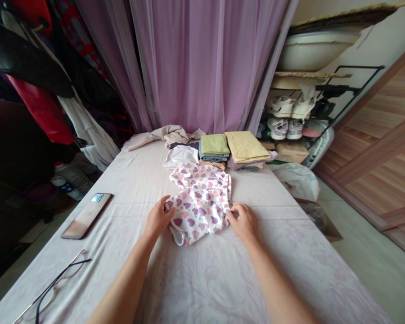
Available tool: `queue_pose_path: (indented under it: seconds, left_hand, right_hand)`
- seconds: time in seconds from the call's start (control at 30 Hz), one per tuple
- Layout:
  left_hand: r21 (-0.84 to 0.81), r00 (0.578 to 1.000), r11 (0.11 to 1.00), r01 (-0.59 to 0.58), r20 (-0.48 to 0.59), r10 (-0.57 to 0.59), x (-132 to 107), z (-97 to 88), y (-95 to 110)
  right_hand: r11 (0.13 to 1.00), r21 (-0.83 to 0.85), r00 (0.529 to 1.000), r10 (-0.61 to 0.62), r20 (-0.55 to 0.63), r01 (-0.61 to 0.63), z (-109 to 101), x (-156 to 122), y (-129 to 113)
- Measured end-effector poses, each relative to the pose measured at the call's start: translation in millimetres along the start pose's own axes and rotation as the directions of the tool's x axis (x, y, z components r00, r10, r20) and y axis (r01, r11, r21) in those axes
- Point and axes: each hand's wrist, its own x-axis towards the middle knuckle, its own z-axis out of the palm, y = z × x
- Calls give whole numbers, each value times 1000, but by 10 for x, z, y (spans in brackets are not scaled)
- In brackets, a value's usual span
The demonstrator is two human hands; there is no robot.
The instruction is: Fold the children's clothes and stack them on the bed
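Observation:
A small white garment [199, 209] printed with purple and pink hearts lies on the cloth-covered table, somewhat rumpled, with an open hem at its near left corner. I cannot tell its exact kind. My left hand [159, 217] pinches its left edge, thumb and fingers closed on the fabric. On the opposite side, my right hand [243, 220] grips the right edge the same way. Just beyond the garment lies a folded white cloth [181, 156]. Behind it to the right stand a folded stack topped with green cloth [214, 144] and another topped with yellow cloth [248, 146].
A phone [87, 217] lies face down on the table [202, 288] at the left, with eyeglasses [54, 285] nearer me. Crumpled beige clothing [170, 134] lies along the far edge. Purple curtains [192, 63] hang behind; a shoe rack [324, 103] stands right, hanging clothes [40, 103] left.

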Motion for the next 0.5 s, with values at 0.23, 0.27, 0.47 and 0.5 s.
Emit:
queue_pose_path:
  seconds: [0.23,0.27,0.47,0.5]
  left_hand:
    - [-473,996,876,89,21,-90,-12,97,-30]
    - [-513,994,851,109,31,-109,-27,87,-17]
    - [-656,966,720,227,248,-78,-209,-64,33]
    - [-621,952,742,252,298,-73,-230,-94,32]
  right_hand:
    - [999,42,999,1,48,-3,-19,4,-58]
    - [998,48,998,34,50,-36,-47,11,-60]
    - [972,74,969,229,-96,-223,-405,-51,123]
    - [973,68,971,226,-80,-221,-471,-79,176]
